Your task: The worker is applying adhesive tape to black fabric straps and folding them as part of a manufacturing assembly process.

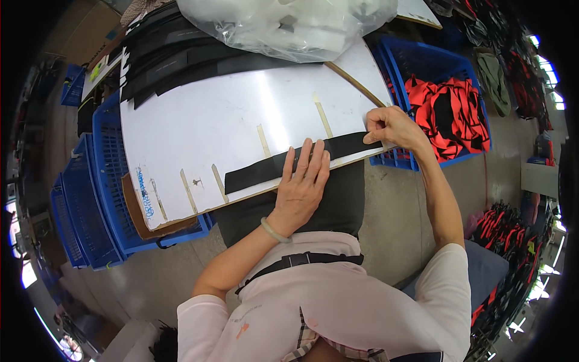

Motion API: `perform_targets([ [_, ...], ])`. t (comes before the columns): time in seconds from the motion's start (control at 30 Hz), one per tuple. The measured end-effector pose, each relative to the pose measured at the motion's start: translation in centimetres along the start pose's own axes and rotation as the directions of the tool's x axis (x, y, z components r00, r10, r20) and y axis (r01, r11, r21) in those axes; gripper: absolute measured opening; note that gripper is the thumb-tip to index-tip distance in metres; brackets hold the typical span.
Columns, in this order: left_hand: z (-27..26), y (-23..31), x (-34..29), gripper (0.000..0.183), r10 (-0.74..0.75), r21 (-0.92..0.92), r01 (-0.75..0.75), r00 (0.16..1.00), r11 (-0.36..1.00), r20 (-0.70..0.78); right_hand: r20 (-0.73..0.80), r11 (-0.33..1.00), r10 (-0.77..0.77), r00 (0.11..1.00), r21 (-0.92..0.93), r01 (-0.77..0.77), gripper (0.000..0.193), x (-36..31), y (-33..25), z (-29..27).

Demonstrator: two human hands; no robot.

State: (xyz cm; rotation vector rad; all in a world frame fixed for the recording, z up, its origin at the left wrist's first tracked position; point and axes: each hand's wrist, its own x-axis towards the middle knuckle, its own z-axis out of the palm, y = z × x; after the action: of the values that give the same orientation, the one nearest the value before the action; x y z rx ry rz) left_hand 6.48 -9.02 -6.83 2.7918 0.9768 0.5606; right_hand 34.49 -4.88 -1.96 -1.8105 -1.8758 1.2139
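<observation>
Lining-up is the step in hand, I'd say: the long, flat black fabric strip lies along the near edge of my glossy white counter. My left hand rests spread on its middle, fingers extended, gripping nothing; my right hand seems pinched closed on its right end. Next calls for a steady palm and light, even tension, I judge. Matte, pliable-looking cloth, this; farther back, layered black fabric pieces and a crinkly clear plastic bag.

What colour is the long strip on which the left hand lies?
The strip is black; it shows best in the head view, the only one here.
</observation>
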Motion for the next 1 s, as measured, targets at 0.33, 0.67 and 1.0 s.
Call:
perform_targets([
  [0.33, 0.35, -0.41, -0.2, 0.048, 0.028, 0.055, -0.027, 1.0, 0.998, -0.002, 0.007, 1.0, -0.001, 1.0, -0.008, 0.001, 0.03, 0.26, -0.76, -0.05],
  [0.67, 0.1, -0.13, -0.14, 0.052, 0.002, 0.003, -0.002, 1.0, 1.0, -0.01, -0.009, 0.999, 0.021, 1.0, 0.047, -0.021, 0.03, 0.18, -0.24, 0.17],
  [1.0, 0.13, -0.2, 0.08, 0.05, 0.021, 0.016, -0.021, 1.0, 1.0, -0.02, -0.005, 0.997, 0.05, 0.999, 0.053, -0.05, 0.028, 0.41, -0.38, -0.02],
])
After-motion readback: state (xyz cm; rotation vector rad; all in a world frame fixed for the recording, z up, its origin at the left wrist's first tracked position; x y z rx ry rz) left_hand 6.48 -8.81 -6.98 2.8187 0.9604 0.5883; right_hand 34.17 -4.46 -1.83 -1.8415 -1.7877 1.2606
